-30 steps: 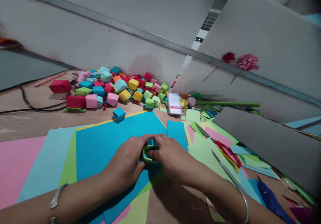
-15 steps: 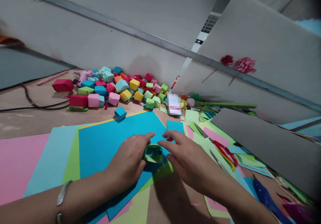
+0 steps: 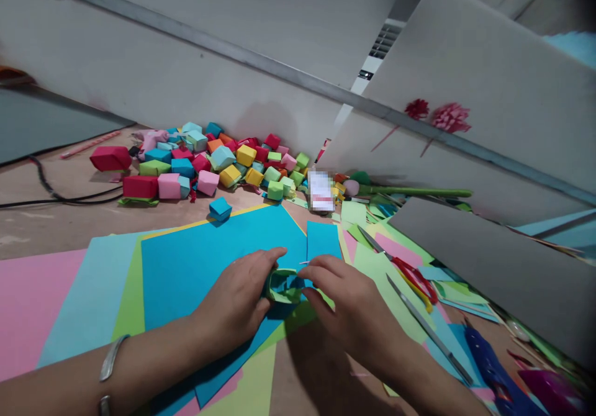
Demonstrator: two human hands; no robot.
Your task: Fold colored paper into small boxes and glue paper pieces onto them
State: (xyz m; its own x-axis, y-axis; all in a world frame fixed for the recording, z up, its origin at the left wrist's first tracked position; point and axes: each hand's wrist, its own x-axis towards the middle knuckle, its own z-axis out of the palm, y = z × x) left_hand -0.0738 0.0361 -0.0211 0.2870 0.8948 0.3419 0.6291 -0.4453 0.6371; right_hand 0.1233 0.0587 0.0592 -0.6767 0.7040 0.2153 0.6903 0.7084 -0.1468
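1. A light-green, hollow paper box (image 3: 284,294) is held just above a large, flat, bright-blue paper sheet (image 3: 218,248), at the centre of the work; its mouth is turned upward, and blue is seen inside, though whether as a lining cannot be told.
2. The box is gripped from nine o'clock by the left hand (image 3: 239,282), thumb and fingers curled around its wall; the right hand (image 3: 349,289) is brought in from three o'clock, its thumb and forefinger slightly parted at the near edge; whether the rim is pinched cannot be told, and a thin white sliver (image 3: 305,262) is seen at its fingertips.
3. The walls are judged already bent into shape; the mouth is left unclosed and its edge uneven, so the piece seems only partly made.
4. Toward eleven o'clock, many multicoloured, closed paper blocks (image 3: 222,158) are heaped, apparently finished; a single bright-blue paper block (image 3: 220,208) is set apart, nearer the sheet.
5. Red-and-yellow-handled metal scissors (image 3: 404,269) are laid at three o'clock, unheld.
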